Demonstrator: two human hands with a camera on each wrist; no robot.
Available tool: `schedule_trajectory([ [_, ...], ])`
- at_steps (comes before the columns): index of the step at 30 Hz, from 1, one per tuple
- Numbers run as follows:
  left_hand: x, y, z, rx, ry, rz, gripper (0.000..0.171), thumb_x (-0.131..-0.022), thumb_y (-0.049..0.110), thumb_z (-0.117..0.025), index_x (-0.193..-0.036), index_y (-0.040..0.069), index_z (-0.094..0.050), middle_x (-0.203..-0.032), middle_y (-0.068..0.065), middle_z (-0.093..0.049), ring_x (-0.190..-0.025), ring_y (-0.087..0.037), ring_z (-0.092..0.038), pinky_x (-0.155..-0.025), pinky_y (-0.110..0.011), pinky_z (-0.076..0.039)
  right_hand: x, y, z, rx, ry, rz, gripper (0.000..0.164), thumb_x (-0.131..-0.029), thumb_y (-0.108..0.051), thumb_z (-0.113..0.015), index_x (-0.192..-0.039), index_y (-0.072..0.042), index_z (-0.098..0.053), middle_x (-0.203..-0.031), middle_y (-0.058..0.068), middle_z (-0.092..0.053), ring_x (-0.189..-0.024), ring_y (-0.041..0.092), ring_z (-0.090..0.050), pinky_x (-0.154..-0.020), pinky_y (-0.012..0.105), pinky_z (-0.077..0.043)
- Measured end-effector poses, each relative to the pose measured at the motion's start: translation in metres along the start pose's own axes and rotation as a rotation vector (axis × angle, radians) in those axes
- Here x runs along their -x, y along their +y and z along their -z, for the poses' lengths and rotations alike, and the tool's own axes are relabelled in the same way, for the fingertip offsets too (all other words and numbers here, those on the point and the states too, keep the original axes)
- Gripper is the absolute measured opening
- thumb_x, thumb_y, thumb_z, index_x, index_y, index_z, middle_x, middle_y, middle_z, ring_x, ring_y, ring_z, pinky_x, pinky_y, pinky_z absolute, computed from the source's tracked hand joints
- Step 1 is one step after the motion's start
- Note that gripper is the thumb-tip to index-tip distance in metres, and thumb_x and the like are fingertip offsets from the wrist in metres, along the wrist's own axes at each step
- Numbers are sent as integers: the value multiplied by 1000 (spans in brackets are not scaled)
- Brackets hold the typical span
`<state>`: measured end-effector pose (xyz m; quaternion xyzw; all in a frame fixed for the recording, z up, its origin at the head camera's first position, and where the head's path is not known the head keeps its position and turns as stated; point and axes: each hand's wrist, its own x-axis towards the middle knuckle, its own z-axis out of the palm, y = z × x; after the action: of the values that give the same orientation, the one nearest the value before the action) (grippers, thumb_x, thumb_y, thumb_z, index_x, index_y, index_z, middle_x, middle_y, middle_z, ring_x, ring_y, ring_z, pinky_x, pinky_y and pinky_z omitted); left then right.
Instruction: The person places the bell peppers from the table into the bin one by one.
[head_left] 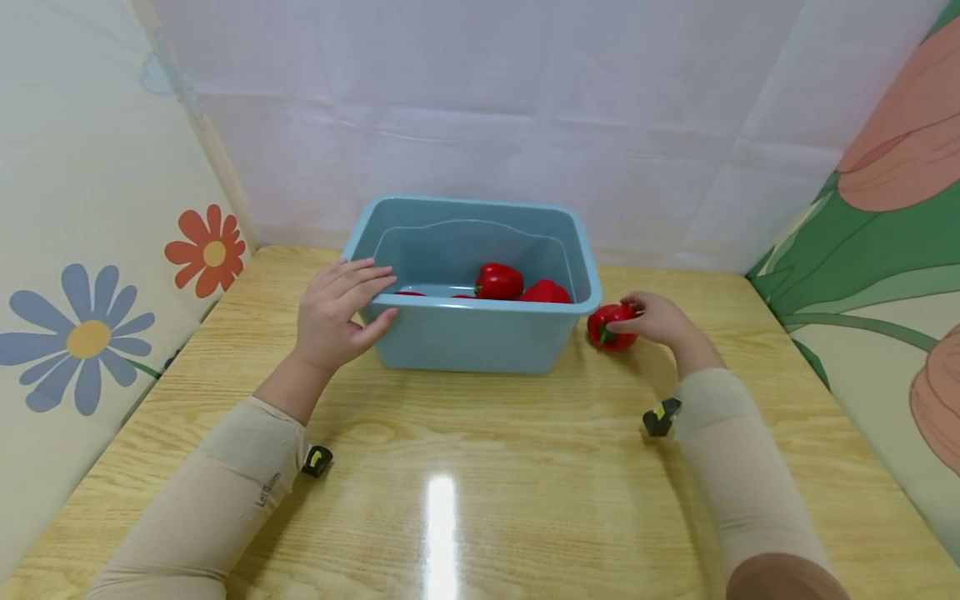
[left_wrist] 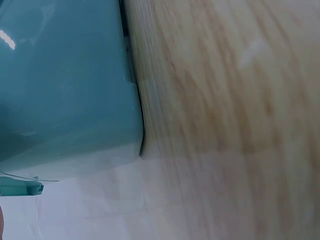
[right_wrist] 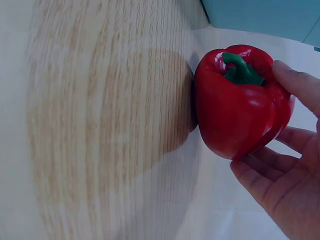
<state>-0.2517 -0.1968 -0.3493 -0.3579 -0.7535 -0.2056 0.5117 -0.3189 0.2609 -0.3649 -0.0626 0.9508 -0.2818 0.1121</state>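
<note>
A light blue plastic bin (head_left: 465, 337) stands at the back of the wooden table, with several red bell peppers inside, one of them a whole pepper (head_left: 499, 282) near the middle. My left hand (head_left: 341, 308) rests on the bin's front left corner, fingers over the rim and thumb on the outer wall. To the right of the bin, my right hand (head_left: 658, 319) holds a red bell pepper (right_wrist: 240, 107) between thumb and fingers. That pepper has a green stem and is at the tabletop. The bin's front wall partly hides the peppers inside.
The wooden tabletop (head_left: 487, 450) stretches in front of the bin. A white cloth backdrop (head_left: 487, 108) hangs close behind it. Flower-patterned panels stand at the left (head_left: 90, 333) and right (head_left: 885, 250) sides.
</note>
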Motion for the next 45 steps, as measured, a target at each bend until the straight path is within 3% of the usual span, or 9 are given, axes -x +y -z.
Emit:
schedule_trajectory([
  [16,0,0,-1,2,13,-1,39,-78,36,-60,-99,4,-71,-100,-10,-69,-99,-32,-61,-89,-49,-42,4,3,4,-1,14,-40,75,-78,-49,-64,-131,-1,-40,-128,24,-45,-116,38,-42,-94,52,-36],
  [45,-1,0,-1,5,23,-4,39,-76,34,-61,-100,4,-71,-100,-9,-69,-97,-32,-62,-87,-49,-43,17,-21,44,-113,98,-1,80,-73,-63,-60,-127,-6,-47,-124,19,-48,-112,35,-43,-93,55,-34],
])
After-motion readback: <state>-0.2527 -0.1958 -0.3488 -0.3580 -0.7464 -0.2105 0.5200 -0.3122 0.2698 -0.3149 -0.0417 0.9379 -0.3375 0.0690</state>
